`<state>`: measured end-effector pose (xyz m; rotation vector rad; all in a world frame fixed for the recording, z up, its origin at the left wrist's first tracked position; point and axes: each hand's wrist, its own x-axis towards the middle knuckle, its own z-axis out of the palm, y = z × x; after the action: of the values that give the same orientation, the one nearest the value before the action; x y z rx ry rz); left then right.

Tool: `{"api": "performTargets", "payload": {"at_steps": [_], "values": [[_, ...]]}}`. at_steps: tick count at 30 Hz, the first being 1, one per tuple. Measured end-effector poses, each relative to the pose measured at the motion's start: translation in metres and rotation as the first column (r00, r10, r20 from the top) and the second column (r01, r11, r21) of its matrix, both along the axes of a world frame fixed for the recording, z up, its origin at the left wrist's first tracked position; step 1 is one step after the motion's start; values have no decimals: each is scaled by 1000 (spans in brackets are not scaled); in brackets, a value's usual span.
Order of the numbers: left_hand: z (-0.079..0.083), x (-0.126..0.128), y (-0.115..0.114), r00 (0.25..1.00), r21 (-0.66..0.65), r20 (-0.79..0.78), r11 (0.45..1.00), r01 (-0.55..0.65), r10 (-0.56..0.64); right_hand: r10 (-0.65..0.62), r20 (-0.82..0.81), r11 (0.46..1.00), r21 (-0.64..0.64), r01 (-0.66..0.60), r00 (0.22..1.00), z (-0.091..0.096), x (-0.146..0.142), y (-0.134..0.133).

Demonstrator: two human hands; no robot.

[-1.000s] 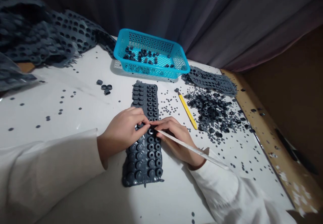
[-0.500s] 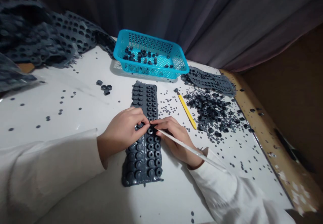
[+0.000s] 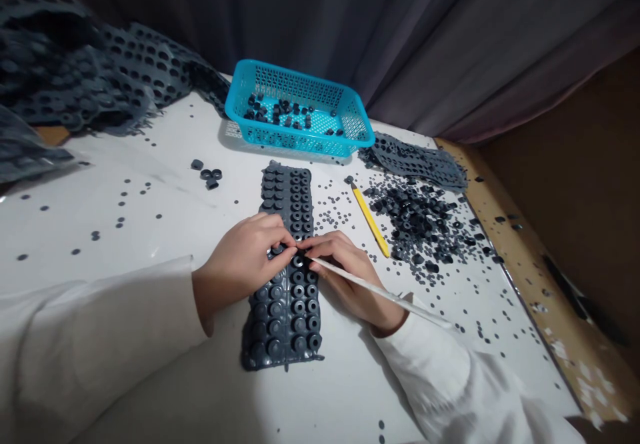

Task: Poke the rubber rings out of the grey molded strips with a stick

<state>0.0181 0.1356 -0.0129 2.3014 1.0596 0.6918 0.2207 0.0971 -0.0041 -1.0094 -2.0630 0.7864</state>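
A black moulded rubber sheet (image 3: 287, 297) with rows of round, ring-topped knobs lies lengthwise on the table before me. My left hand (image 3: 253, 254) reaches over its middle from the left, thumb and forefinger pinched together; what is between those fingertips is too small and dark to name. From the right, my right hand (image 3: 350, 277) meets it fingertip to fingertip above the knobs. It grips a long thin white stick (image 3: 375, 291), whose rear end slants back over the wrist. The stick's front end is hidden among the fingers.
A blue basket (image 3: 300, 143) with small black rubber pieces stands behind the sheet. Right of it lie a yellow pen-like tool (image 3: 370, 220), a heap of black pieces (image 3: 417, 217) and a perforated sheet (image 3: 420, 161). More perforated sheets (image 3: 145, 57) are piled back left. Small discs are scattered around.
The rear end of the white stick has shifted slightly to the right. Both hands stay at the same spot over the rubber sheet.
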Motion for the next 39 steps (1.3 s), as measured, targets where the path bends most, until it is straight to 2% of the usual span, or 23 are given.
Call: {"api": "performTargets", "payload": {"at_steps": [10,15,18,21,24,32,35,39], "values": [[1,-1,0,1000,-1,1,1000,-2,2,4,59,994,110,-11,998,-5,0,0],[0,0,0,1000,-13,14,1000,18,-18,-31,93,992,123,19,995,-7,-2,-1],[1,0,0,1000,-22,18,1000,9,-8,-46,67,997,65,41,997,-8,-1,-1],[2,-1,-1,1000,-36,19,999,-2,2,-108,-50,990,-91,104,993,-7,1,-2],[3,-1,-2,1000,-41,15,999,-6,7,-227,-167,956,-224,187,959,-6,3,-2],[0,-3,-2,1000,-46,10,999,-3,3,-514,-238,845,-304,439,824,-13,5,2],[-1,-4,-2,999,-70,27,997,-19,20,-575,-276,809,-335,484,770,-13,6,3],[-1,-4,-3,997,-63,66,998,-27,31,-610,-213,766,-404,500,763,-8,6,1]]}}
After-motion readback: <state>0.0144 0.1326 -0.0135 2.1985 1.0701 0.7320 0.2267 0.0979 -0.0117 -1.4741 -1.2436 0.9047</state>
